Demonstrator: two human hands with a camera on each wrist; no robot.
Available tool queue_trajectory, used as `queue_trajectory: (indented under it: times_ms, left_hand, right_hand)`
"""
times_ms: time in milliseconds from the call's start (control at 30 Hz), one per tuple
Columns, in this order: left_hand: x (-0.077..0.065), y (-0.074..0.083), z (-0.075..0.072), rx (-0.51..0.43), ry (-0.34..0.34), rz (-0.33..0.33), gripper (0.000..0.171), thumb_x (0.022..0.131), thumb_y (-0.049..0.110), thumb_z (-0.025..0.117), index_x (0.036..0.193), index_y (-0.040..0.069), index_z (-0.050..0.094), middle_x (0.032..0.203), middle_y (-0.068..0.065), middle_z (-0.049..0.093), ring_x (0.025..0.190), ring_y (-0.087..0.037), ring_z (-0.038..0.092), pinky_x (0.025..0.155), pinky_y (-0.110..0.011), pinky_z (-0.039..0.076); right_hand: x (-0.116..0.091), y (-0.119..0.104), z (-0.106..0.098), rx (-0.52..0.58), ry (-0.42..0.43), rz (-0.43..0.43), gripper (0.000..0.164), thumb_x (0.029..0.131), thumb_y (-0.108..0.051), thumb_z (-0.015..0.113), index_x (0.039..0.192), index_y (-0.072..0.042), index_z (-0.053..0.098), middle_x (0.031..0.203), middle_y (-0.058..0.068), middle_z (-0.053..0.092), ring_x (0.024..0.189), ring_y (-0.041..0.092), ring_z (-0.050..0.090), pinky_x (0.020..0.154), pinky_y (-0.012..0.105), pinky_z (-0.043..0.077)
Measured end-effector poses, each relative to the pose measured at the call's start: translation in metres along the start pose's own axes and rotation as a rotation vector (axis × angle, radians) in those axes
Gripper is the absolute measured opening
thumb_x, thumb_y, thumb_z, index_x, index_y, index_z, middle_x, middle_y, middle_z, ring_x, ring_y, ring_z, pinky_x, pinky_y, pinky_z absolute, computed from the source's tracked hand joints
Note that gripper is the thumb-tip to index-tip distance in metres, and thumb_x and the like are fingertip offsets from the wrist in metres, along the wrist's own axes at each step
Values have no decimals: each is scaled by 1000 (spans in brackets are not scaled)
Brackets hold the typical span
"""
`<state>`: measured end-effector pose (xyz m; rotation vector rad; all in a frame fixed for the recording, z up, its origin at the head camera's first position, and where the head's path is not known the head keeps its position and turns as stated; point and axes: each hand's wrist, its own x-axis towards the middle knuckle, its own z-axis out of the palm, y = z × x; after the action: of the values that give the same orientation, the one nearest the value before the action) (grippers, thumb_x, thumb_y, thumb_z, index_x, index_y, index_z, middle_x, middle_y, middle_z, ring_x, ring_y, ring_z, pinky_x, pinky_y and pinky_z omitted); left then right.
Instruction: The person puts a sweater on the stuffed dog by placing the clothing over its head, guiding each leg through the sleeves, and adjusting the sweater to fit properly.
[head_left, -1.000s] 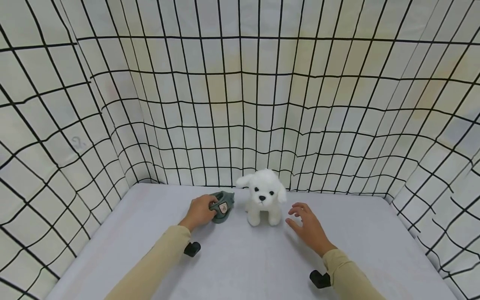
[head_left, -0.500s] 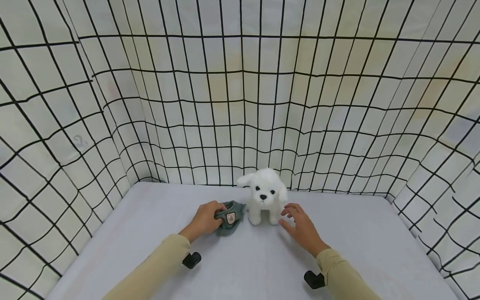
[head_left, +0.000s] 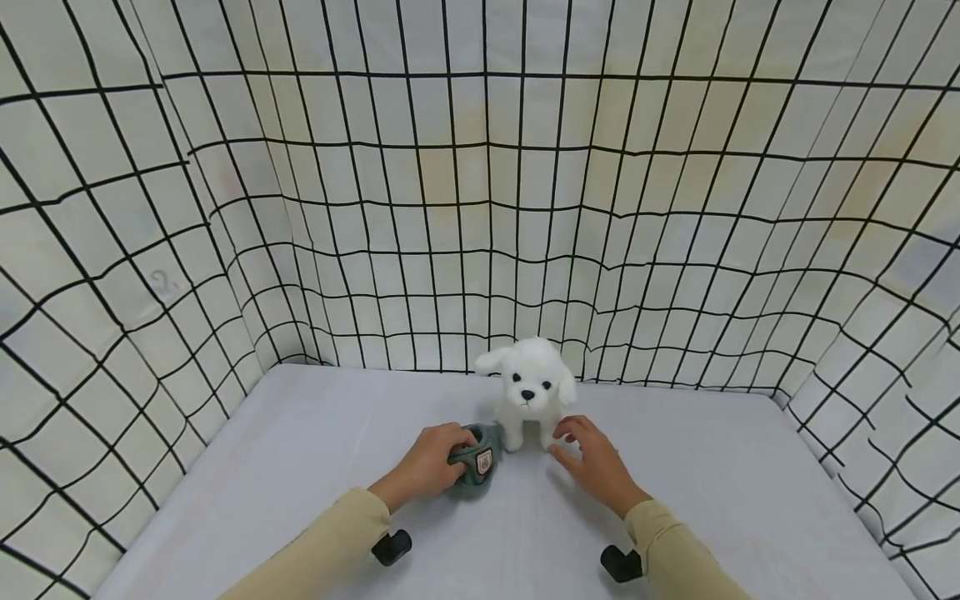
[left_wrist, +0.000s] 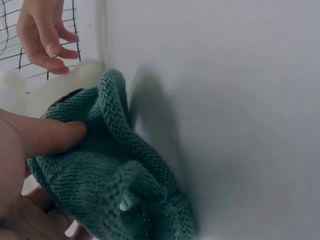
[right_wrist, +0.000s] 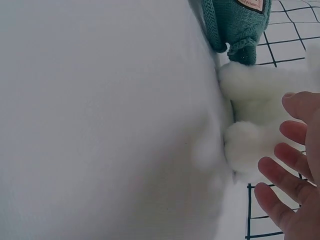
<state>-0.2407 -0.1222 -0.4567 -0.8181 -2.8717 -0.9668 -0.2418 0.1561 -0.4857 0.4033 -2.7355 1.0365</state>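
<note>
A white plush dog (head_left: 531,379) stands on all fours toward the back of the white table, facing me. My left hand (head_left: 429,460) pinches a small teal knitted sweater (head_left: 472,482) just to the left and in front of the dog's legs. In the left wrist view, the thumb presses into the folds of the ribbed knit (left_wrist: 110,165), and the other fingers lie behind it, partly hidden. A pale printed patch (right_wrist: 252,4) shows on the sweater in the right wrist view. My right hand (head_left: 598,468) holds nothing, its fingers loosely bent beside the dog's front leg (right_wrist: 245,147).
Black grid panels (head_left: 487,225) backed with white sheeting enclose the white tabletop (head_left: 697,467) on the back and both sides. Black wrist-worn devices (head_left: 392,547) jut out under both forearms.
My left hand has carried the sweater to the right and nearer to me, up to the dog's legs. My right hand has shifted left, closer to the dog. The dog stays in place.
</note>
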Motion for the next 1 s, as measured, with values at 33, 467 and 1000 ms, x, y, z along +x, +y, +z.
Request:
queue_trajectory:
  times_ms: [33,467,1000]
  left_hand:
    - [-1,1,1,-2,-8,12,23,80,-3,69,99,9,68,85,2,59,76,-11,47,64,-24,42]
    - [-14,0,7,-1,-190,211,27,79,2,74,101,17,73,88,8,59,82,0,52,76,-19,47]
    - [-16,2,-3,-36,-21,19,13,93,27,64,100,17,68,106,3,60,102,-17,57,88,-40,50]
  right_hand:
    - [0,0,1,-1,1,-2,16,87,-21,72,99,-17,62,112,-3,61,99,14,60,86,38,53]
    - [-1,-5,6,6,-4,-62,16,88,-20,72,101,-15,65,100,-5,64,94,14,61,81,36,53]
    - [2,-29,22,44,-99,-118,28,93,-38,62,108,-14,65,101,-5,65,94,13,59,82,36,52]
